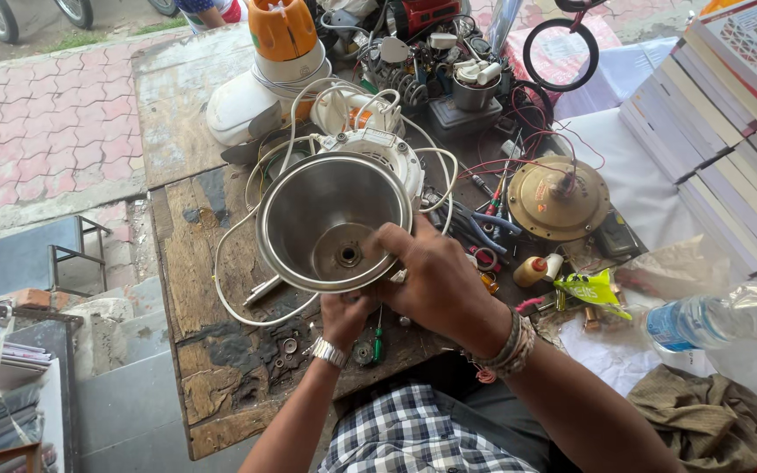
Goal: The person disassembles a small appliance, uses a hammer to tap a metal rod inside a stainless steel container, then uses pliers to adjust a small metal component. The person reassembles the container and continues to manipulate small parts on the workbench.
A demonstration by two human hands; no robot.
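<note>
- Head view: a steel mixer jar (326, 215) is held tilted over a worn wooden workbench (194, 263), its open mouth turned up toward the camera and the blade hub showing at its bottom.
- The left hand (343, 317) is under the jar's lower rim, fingers curled up against it; a metal wristwatch (328, 352) sits on that wrist.
- The right hand (435, 280) grips the jar's rim at its right side, fingers closed over the edge and the thumb reaching into the mouth; bead bracelets (508, 349) circle the wrist.
- Just behind the jar lies a white appliance motor body (378, 149), with a white power cord (238, 302) looping around it and down over the bench.
- A white mixer base with an orange top (280, 44) stands farther back.
- A brass-coloured round motor disc (558, 197) lies to the right, near red wires and pliers.
- A small green screwdriver (378, 344) lies on the bench just beside the left hand.
- A plastic water bottle (711, 317) lies at the right, below stacked books (729, 114).
</note>
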